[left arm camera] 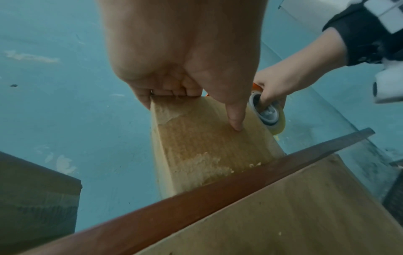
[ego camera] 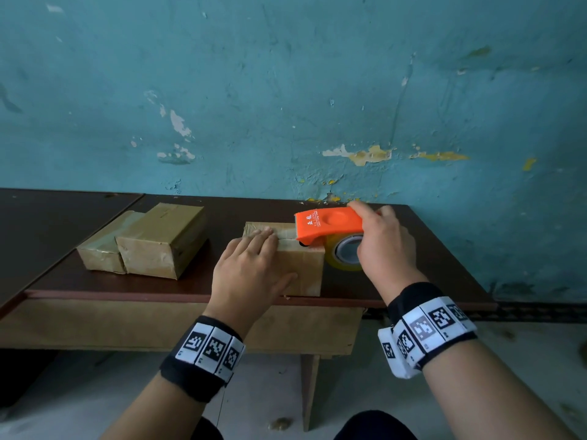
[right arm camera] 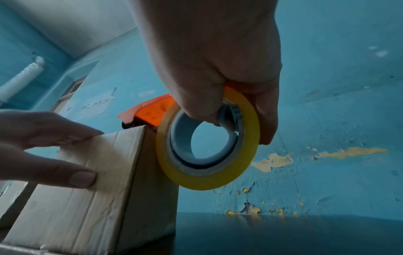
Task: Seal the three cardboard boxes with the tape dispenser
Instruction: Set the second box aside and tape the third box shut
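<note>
Two boxes (ego camera: pixel 143 241) beyond my left fingertips look taped; I judge the third box (ego camera: pixel 301 271) underway, left hand (ego camera: pixel 251 271) flat on it, right hand (ego camera: pixel 386 246) gripping the tape dispenser (ego camera: pixel 330 225).

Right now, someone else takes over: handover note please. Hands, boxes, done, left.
Left hand: flat on the near box, fingers on top, thumb on the front face, steadying it at the table edge.
Right hand: grips the orange tape dispenser, its front end on the box top's right end, roll hanging past the right side.
Other two boxes sit side by side to the left, looking glossy, probably taped.
Left: run tape across this box's top seam, cut, press down.
</note>
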A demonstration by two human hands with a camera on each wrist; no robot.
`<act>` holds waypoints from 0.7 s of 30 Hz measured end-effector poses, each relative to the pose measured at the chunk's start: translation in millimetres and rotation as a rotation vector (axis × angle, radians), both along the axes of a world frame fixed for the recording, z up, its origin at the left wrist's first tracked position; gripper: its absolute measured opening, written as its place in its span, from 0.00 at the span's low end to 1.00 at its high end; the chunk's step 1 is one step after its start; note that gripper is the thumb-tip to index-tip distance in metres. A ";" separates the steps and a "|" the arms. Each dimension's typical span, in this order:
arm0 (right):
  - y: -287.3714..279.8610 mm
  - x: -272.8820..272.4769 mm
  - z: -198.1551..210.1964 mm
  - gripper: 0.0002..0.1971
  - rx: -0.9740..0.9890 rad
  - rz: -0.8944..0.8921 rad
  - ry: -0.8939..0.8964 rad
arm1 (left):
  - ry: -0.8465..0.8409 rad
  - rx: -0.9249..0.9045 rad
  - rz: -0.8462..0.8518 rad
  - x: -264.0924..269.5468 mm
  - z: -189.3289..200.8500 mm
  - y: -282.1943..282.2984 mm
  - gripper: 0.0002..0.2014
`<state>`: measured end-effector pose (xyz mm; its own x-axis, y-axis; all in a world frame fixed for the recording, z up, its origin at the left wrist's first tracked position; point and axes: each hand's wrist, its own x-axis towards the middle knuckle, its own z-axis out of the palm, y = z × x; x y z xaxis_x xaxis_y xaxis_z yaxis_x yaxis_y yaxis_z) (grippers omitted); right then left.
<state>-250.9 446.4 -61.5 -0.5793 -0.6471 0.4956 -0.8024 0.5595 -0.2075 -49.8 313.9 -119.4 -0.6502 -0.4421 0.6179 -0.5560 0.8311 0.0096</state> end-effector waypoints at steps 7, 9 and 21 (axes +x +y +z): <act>3.5 0.3 0.1 0.35 -0.010 -0.043 -0.028 | 0.036 -0.024 -0.018 -0.7 -3.5 -2.5 0.34; 3.9 -0.2 0.8 0.34 -0.007 -0.055 -0.023 | 0.033 -0.029 -0.016 -0.8 -4.5 -3.2 0.34; 7.5 -7.9 -3.8 0.36 0.002 -0.056 -0.092 | 0.025 -0.056 -0.013 -0.6 -6.4 -7.1 0.35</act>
